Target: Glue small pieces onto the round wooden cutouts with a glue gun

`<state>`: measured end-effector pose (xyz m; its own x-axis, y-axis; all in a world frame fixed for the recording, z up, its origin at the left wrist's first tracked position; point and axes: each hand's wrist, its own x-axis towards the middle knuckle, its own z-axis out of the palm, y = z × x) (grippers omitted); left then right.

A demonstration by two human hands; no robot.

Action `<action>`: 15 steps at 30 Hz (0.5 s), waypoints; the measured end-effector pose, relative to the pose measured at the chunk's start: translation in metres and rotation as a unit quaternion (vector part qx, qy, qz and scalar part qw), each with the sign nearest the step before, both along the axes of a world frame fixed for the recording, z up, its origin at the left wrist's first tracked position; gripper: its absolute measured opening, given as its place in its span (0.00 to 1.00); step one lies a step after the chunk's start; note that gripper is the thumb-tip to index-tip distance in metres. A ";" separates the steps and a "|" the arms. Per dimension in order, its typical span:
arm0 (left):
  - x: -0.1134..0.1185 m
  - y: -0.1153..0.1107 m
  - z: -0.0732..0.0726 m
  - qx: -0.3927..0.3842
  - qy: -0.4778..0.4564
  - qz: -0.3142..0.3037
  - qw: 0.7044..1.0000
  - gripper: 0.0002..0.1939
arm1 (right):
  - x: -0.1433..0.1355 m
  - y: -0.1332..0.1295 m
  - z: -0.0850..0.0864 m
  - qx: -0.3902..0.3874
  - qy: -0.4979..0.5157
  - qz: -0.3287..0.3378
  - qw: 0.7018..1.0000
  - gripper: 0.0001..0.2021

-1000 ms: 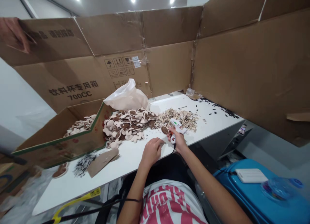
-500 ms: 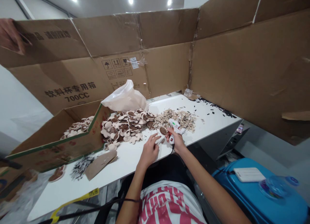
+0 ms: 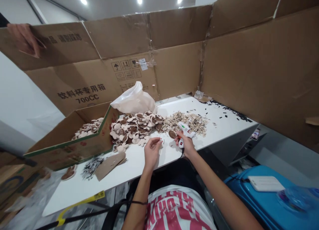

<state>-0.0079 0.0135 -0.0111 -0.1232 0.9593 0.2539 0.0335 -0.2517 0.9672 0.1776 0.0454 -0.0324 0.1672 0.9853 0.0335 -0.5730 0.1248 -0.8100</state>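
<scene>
My right hand [image 3: 187, 145] is wrapped round a white hot glue gun [image 3: 184, 127] with a small green light; its nozzle points right. A brown oval felt piece [image 3: 172, 134] with a pale rim is at that hand's fingertips, perhaps pinched there. To the left, my left hand [image 3: 152, 153] is raised over the white table, thumb and forefinger brought together. A tiny dark-and-white bit shows at those fingertips, too small to name. Behind both hands lie a heap of pale cord loops [image 3: 185, 121] and a pile of pink and brown felt shapes [image 3: 134, 128].
An open carton [image 3: 62, 148] of felt shapes stands left, near a white bag [image 3: 134, 99]. Cardboard flaps [image 3: 117, 173] and black-and-white strips [image 3: 91, 167] lie in front. Tall cardboard walls [image 3: 174, 67] enclose the back. Another person's hand [image 3: 26, 39] rests on the wall's top edge.
My left hand has drawn back from the felt piece, its fingers now pinched together. The right hand keeps the glue gun. The view has turned slightly left.
</scene>
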 end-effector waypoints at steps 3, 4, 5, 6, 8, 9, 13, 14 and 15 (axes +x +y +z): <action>-0.001 -0.001 0.000 -0.004 0.000 -0.018 1.000 0.17 | 0.000 0.001 -0.002 0.006 -0.009 0.005 1.000 0.23; -0.001 -0.001 0.000 -0.004 0.004 -0.020 1.000 0.17 | 0.001 0.001 -0.002 0.006 -0.013 0.005 1.000 0.24; -0.001 -0.001 0.000 -0.003 0.007 -0.022 1.000 0.17 | 0.001 0.001 -0.002 0.006 -0.017 0.004 1.000 0.24; -0.001 -0.001 0.000 -0.003 0.012 -0.021 1.000 0.17 | 0.000 0.001 -0.002 0.004 -0.019 0.004 1.000 0.24; 0.000 -0.002 0.000 -0.001 0.025 -0.019 1.000 0.16 | 0.000 0.000 -0.001 0.002 -0.022 0.002 1.000 0.24; 0.000 -0.002 0.000 0.001 0.034 -0.018 0.999 0.15 | -0.001 -0.001 0.000 0.003 -0.026 0.001 1.000 0.24; 0.002 -0.004 0.002 0.008 0.067 -0.035 0.997 0.14 | -0.004 -0.005 0.005 0.011 -0.048 0.004 0.999 0.23; 0.003 -0.004 0.003 0.010 0.066 -0.041 0.997 0.14 | -0.005 -0.006 0.007 0.013 -0.050 0.006 0.999 0.23; 0.003 -0.005 0.003 0.012 0.062 -0.047 0.997 0.14 | -0.005 -0.007 0.009 0.015 -0.052 0.007 0.998 0.23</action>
<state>-0.0048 0.0085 -0.0077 0.0004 0.9585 0.2852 0.1267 -0.2830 0.9507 0.1723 0.0381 -0.0237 0.1468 0.9860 0.0793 -0.4872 0.1419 -0.8617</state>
